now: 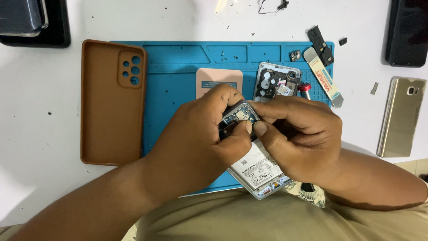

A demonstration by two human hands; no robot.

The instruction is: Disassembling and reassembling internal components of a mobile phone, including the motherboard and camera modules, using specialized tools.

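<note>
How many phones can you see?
4: an opened phone in both hands, a gold phone at right, a dark phone top right, another dark phone top left. Others may be hidden.

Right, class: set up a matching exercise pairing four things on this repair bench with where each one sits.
Things:
1. brown phone case
2. gold phone
3. opened phone
4. flat pry tool

Places:
A. held in both hands
B. far right, on the white table
C. left edge of the blue mat
D. upper right corner of the mat

Pairs: 1-C, 2-B, 3-A, 4-D
</note>
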